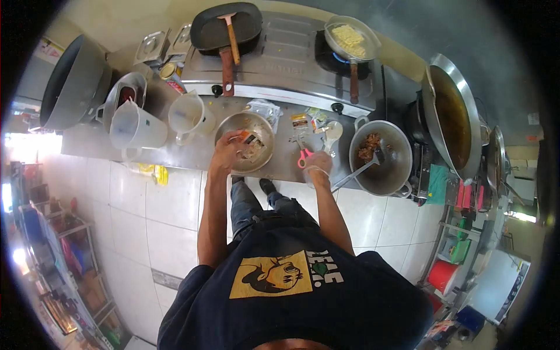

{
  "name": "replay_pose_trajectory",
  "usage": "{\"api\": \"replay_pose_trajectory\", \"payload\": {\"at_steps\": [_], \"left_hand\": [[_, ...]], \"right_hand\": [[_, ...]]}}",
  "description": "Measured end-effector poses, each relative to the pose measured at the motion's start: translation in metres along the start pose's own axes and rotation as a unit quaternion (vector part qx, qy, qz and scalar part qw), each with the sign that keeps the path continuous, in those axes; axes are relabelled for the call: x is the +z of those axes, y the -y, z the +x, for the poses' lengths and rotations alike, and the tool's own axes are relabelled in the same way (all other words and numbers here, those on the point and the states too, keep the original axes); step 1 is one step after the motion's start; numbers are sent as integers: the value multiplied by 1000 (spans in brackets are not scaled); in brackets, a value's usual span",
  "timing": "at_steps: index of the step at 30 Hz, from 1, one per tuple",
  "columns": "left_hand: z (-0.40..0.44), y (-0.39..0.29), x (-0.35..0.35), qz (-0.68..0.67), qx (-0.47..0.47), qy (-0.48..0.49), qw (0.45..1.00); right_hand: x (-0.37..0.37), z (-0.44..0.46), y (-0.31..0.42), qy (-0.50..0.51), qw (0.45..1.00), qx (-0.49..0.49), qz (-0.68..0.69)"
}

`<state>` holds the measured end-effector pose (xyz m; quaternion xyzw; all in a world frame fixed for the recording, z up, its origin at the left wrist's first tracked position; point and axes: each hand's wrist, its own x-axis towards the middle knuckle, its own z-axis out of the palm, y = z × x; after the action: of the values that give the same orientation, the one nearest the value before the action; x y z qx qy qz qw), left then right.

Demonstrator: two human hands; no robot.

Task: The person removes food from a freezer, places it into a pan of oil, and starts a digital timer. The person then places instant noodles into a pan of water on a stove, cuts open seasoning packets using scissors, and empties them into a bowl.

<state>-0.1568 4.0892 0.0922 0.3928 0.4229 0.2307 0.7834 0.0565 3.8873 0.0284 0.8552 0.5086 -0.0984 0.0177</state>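
My left hand is over a shallow metal bowl on the counter. Its fingers close on a small orange-and-black seasoning sachet, and clear plastic shows beneath it. My right hand is low beside the pink handles of a pair of scissors, whose blades point away from me. That hand is slightly smeared, so whether it grips the scissors is unclear. Just beyond the blades lies another small sachet. A pale ladle or spoon rests beside several packets.
Noodles sit in a pan over a lit burner. A square pan is on the stove's left. To the right are a wok with brown food and a spatula, and a big pan of dark liquid. Plastic jugs stand left.
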Motion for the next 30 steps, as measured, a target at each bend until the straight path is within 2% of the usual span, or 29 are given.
{"api": "replay_pose_trajectory", "payload": {"at_steps": [1,2,3,4,6,8,9,10,11,13,14,15,16,17,18,19,20,22,23,25,26,28,29,30], "left_hand": [[1,4,-10,81,27,4,996],[4,7,-19,81,23,-4,996],[2,2,-19,144,32,-18,989],[0,1,-21,208,36,-30,977],[7,2,-31,187,30,-29,981],[15,0,-35,191,-9,-12,982],[15,-2,-33,191,-13,-7,981],[16,-5,-31,260,14,-29,965],[16,-9,-31,330,39,-50,942],[25,0,-43,330,26,-38,943],[30,5,-47,324,19,-29,945],[34,10,-50,327,17,-28,945],[37,14,-53,304,32,-33,952],[37,17,-56,283,44,-37,957],[34,13,-53,288,40,-35,956],[31,3,-45,259,7,-39,965],[27,-7,-37,230,-26,-44,972],[23,-21,-27,211,-47,-44,975],[22,-24,-25,187,-65,-50,979],[27,-17,-31,231,-46,-47,971],[29,-13,-35,273,-26,-42,961],[26,-15,-31,239,-29,-50,969],[26,-16,-28,202,-33,-55,977],[28,-17,-29,231,-42,-51,971]], "right_hand": [[5,-2,3,-38,991,89,91],[6,-1,9,-77,965,176,180],[2,-6,17,-32,987,102,119],[-15,-12,34,-23,987,101,123],[-51,-23,70,-33,967,147,204],[-14,-17,67,-14,961,188,201],[-10,-15,63,-51,954,209,208],[-6,-10,59,-90,945,228,215],[-2,-8,54,-88,944,232,216],[-1,-7,53,-197,939,210,185],[0,-7,56,-195,938,215,187],[-13,-3,64,-129,923,220,289],[-34,-1,76,-61,893,221,388],[-96,-4,105,14,822,226,523],[-97,-1,124,87,714,252,647],[-96,4,139,154,584,269,751],[-83,8,151,152,579,273,753],[-43,19,169,199,387,245,866],[-34,24,175,198,386,244,867],[-20,32,186,146,294,285,901],[-14,33,186,148,293,285,901],[-4,36,185,197,235,298,904],[2,37,185,203,192,270,921],[4,34,185,208,149,244,936]]}}
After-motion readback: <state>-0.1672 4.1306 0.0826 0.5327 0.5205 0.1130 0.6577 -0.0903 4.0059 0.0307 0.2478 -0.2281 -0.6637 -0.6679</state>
